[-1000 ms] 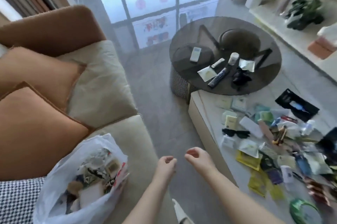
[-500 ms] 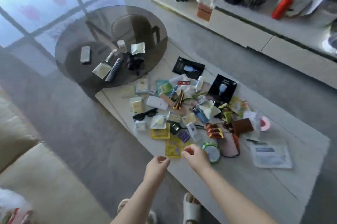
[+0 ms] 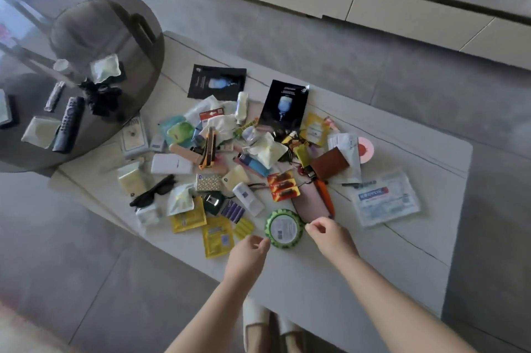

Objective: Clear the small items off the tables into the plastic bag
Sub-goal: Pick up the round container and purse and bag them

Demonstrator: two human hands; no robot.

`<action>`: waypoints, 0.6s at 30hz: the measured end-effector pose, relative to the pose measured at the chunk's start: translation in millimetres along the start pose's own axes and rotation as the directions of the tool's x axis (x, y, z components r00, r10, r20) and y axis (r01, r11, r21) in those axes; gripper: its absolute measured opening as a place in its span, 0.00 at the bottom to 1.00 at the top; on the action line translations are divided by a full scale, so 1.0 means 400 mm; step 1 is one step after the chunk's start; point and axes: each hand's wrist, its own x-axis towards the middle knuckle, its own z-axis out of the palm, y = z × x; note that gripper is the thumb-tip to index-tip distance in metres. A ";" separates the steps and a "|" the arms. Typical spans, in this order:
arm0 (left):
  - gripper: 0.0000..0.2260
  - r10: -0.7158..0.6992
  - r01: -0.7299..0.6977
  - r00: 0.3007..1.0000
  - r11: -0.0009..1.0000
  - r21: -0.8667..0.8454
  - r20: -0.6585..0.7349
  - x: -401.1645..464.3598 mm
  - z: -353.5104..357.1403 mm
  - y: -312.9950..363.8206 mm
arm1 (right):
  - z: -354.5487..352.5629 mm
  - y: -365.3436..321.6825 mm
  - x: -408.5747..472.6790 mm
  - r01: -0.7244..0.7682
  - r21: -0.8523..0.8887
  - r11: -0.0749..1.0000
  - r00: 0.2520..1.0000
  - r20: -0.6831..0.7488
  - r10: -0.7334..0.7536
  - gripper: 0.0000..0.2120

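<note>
A heap of small items, among them sachets, packets, sunglasses (image 3: 153, 191) and a red battery pack (image 3: 283, 185), covers the white rectangular table (image 3: 402, 243). A round green-rimmed tin (image 3: 284, 228) lies at the heap's near edge. My left hand (image 3: 249, 254) hovers just left of the tin, fingers loosely curled and holding nothing. My right hand (image 3: 330, 236) is just right of the tin, thumb and forefinger pinched close together, empty. The plastic bag is out of view.
A round dark glass table (image 3: 138, 45) overlaps the white table at the left and carries a remote control (image 3: 68, 124), sachets and a black clump. A long low cabinet (image 3: 373, 5) runs along the far side. My slippered feet (image 3: 258, 324) stand by the table's near edge.
The view has swung from the sofa and the plastic bag to the white table. Both hands have come forward over the table's near edge and now flank the green tin.
</note>
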 end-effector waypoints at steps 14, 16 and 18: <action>0.27 -0.128 0.128 0.982 0.992 0.007 0.140 0.292 0.127 -0.021 | 0.182 0.089 0.213 -0.108 -0.053 0.993 0.984 0.135 0.114 0.28; 0.27 -0.175 0.213 0.963 0.961 -0.180 0.204 0.302 0.137 -0.025 | 0.201 0.091 0.218 -0.147 0.096 0.984 0.980 0.146 0.132 0.30; 0.25 -0.194 0.254 0.951 0.935 -0.250 0.240 0.303 0.141 -0.023 | 0.211 0.090 0.218 -0.172 0.201 0.964 0.980 0.133 0.147 0.31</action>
